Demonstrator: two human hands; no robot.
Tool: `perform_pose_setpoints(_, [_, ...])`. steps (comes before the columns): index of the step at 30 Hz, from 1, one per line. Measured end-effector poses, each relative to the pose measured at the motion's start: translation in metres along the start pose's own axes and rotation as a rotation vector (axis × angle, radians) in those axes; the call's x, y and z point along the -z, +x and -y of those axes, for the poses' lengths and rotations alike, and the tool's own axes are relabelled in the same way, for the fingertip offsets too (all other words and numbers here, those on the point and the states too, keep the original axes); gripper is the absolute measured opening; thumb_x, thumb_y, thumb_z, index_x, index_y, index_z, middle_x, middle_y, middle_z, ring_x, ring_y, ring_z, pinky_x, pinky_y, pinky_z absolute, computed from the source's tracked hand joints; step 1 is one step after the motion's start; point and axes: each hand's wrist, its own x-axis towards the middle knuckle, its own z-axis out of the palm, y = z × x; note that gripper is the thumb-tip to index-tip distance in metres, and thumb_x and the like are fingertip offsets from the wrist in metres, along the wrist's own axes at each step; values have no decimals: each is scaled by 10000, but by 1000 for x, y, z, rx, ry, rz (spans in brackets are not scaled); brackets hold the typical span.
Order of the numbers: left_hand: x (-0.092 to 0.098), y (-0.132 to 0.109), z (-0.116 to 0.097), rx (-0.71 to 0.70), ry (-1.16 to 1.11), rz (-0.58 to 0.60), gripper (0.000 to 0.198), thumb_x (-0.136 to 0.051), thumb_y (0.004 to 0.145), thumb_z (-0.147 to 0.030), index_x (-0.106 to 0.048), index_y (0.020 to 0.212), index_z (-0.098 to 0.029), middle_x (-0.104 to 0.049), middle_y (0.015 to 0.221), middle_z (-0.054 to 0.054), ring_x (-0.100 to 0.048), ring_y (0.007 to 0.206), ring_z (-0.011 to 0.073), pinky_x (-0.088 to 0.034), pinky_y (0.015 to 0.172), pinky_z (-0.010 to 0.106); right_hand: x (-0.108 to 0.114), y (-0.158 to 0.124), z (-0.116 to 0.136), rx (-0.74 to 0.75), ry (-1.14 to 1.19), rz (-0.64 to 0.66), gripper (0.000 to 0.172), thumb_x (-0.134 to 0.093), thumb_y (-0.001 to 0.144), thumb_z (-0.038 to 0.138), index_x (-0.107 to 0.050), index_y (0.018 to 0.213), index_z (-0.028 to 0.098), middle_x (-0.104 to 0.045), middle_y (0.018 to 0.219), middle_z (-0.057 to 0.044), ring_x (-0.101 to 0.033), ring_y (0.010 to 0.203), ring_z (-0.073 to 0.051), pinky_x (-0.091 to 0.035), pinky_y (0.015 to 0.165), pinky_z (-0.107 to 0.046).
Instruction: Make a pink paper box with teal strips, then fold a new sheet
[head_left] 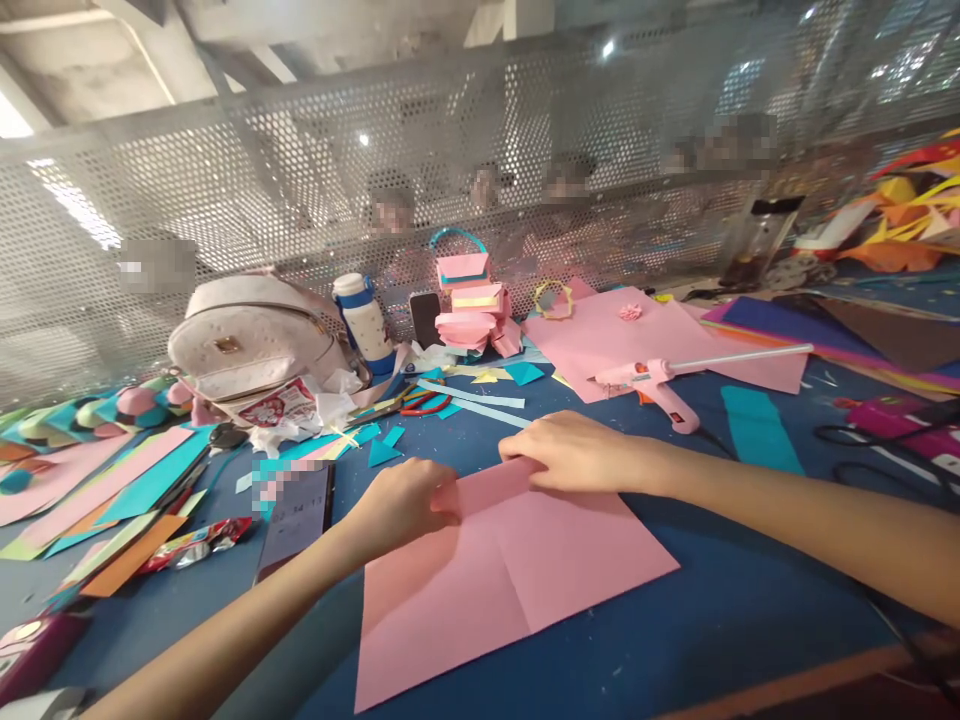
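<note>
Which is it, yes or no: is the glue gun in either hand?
No, the pink glue gun lies beyond the right forearm, while the left hand and right hand are both on the creased pink sheet.

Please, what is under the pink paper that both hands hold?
The blue table shows around the pink paper; whatever lies directly beneath is covered and cannot be seen.

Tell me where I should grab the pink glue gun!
Probably by its handle, coming from the near side. The glue gun lies on its side with that handle sticking out toward the person, while the nozzle points left, away from the grip.
</note>
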Motion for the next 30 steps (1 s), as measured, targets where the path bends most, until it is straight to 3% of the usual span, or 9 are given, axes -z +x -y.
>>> perform_pose_setpoints(2, [5,2,7,4,-27,33,122,-664,730,-307,-640,747,-188,-585,730,5,-529,728,191,-290,584,259,-3,-1,-1,54,-14,-176,265,-569,828,111,-598,1068,219,-680,972,-34,-624,904,-227,-429,763,-333])
perform_pose_setpoints(5, [17,7,20,-7,-107,85,220,-663,751,-390,-630,740,-173,-540,702,-26,-495,697,154,-303,579,238,-5,-7,4,273,-8,-397,358,-606,891,240,-531,1237,189,-602,1259,-99,-526,1179,-253,-383,998,-413])
perform_pose_setpoints(9, [31,6,30,-19,-232,152,280,-667,760,-435,-647,777,-157,-560,727,-36,-517,727,142,-360,609,211,-14,-24,21,590,-48,-293,513,-629,880,374,-500,1320,145,-541,1361,-137,-441,1302,-274,-332,1076,-434])
perform_pose_setpoints(16, [23,2,32,-3,-370,266,368,-664,773,-466,-684,993,-171,-692,890,-2,-634,793,180,-458,621,219,-22,-41,28,584,-73,-130,196,-523,908,191,-640,1065,180,-697,1022,-61,-603,965,-216,-420,842,-344])
perform_pose_setpoints(21, [10,0,23,-22,-278,151,291,-701,745,-389,-672,940,-175,-677,906,18,-630,873,229,-471,721,278,-17,-42,25,533,-16,-99,206,-461,946,157,-657,976,213,-698,857,-8,-604,805,-171,-387,700,-311])
perform_pose_setpoints(23, [2,-7,18,-27,-241,83,363,-704,744,-303,-631,1081,-188,-670,993,36,-624,932,247,-479,799,319,-16,-41,22,516,20,-80,196,-468,968,194,-663,954,215,-702,843,-3,-615,796,-171,-386,697,-314])
perform_pose_setpoints(25, [-7,-16,12,-62,-200,11,556,-660,763,-171,-507,1294,-230,-636,1165,59,-614,1049,248,-485,890,344,-16,-42,19,503,69,-46,185,-488,983,232,-671,968,214,-713,876,-5,-634,844,-173,-402,743,-314])
perform_pose_setpoints(27, [-17,-25,7,-179,-61,-101,696,-576,781,-44,-398,1410,-281,-543,1344,86,-576,1179,246,-487,965,370,-15,-43,14,486,129,-9,161,-521,984,258,-677,1000,223,-720,928,-1,-644,921,-171,-415,816,-310])
perform_pose_setpoints(30, [-27,-36,4,-344,231,-230,815,-544,808,2,-274,1502,-330,-272,1583,107,-355,1415,310,-374,1113,511,-11,-48,8,441,193,57,134,-591,943,220,-672,1048,244,-712,1026,4,-633,1025,-174,-410,915,-305])
